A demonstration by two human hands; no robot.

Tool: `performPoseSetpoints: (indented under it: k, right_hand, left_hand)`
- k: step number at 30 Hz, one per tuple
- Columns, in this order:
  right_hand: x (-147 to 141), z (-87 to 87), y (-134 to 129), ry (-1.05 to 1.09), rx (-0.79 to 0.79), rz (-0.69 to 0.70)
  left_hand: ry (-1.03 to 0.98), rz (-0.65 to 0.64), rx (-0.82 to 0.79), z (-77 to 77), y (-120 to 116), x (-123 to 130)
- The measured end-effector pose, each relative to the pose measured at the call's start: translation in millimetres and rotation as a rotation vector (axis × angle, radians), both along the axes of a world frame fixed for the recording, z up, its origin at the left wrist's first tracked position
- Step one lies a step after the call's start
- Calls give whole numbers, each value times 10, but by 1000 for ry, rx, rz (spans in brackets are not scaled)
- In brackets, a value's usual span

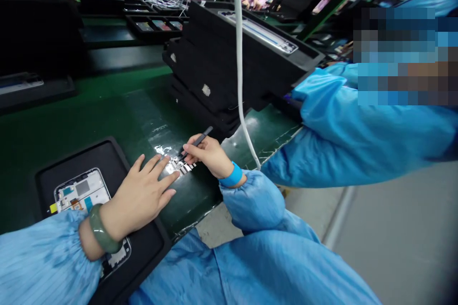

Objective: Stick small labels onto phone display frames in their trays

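In my right hand [204, 153] is a pair of dark tweezers [200, 138], pinched between thumb and fingers. Its tips point down at a shiny clear sheet with small dark and silver strips [184, 167] on the green bench. My left hand [145, 191] lies palm down with fingers spread, fingertips on the near side of that sheet. Under my left forearm sits a black foam tray [118, 162]. A tablet-like device frame [96, 183] with exposed internal parts rests in it, partly covered by my wrist and sleeve.
Black foam trays [203, 76] are stacked behind my right hand, the top one holding a device frame [265, 33]. A white cable [239, 57] hangs down close to my right wrist. At right, a co-worker's blue sleeve [358, 133] reaches over the bench edge. More people work across the bench.
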State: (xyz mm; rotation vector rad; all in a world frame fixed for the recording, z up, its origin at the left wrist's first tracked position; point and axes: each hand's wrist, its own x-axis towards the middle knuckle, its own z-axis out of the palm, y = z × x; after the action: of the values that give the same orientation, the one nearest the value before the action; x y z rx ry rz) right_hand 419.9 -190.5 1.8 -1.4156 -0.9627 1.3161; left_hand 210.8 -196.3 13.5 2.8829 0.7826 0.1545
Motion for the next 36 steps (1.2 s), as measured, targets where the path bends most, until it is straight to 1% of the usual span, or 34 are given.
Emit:
performPoseSetpoints:
  k: [2, 4, 6, 8, 9, 11, 13, 16, 18, 19, 21, 24, 26, 28, 31, 36]
  right_hand:
    - [-45, 119, 28, 106, 42, 20]
    - [-158, 247, 61, 178, 108, 37]
    - [-339, 354, 101, 221, 154, 78]
    - [-559, 427, 144, 253, 180, 159]
    - [-671, 452, 164, 262, 192, 208]
    - [-878, 488, 201, 267, 225, 302]
    - [-1046, 514, 232, 250, 272, 400]
    - [-1232, 545, 278, 211, 296, 563]
    - [-1335, 550, 319, 224, 259, 603]
    - [-1387, 543, 343, 242, 230, 591]
    - [-1491, 503, 393, 270, 171, 541]
    - [-1642, 381, 459, 273, 107, 493]
    - [-1727, 279, 486, 259, 77, 477]
    - [-1788, 188, 498, 226, 50, 471]
    - [-1826, 107, 496, 158, 23, 467]
    - [-1801, 82, 477, 82, 18, 451]
  left_hand:
    - [-50, 15, -51, 8, 12, -23]
    - [-188, 88, -150, 27, 34, -75]
    - [-408, 228, -277, 64, 58, -162]
    - [-621, 398, -388, 118, 69, -284]
    - [-696, 474, -423, 149, 68, -356]
    - [-754, 588, -447, 205, 51, -517]
    - [-715, 645, -432, 248, 24, -695]
    - [-585, 634, -454, 277, -20, -982]
    - [-503, 641, -465, 260, -48, -1181]
    - [-467, 656, -440, 235, -62, -1279]
    - [-399, 668, -331, 148, -90, -1457]
    - [-319, 578, -161, -36, -131, -1639]
    - [-287, 533, -115, -141, -155, -1685]
    - [-289, 533, -108, -200, -173, -1683]
    - [-314, 558, -114, -210, -185, -1646]
    - [-327, 564, -122, -181, -193, -1618]
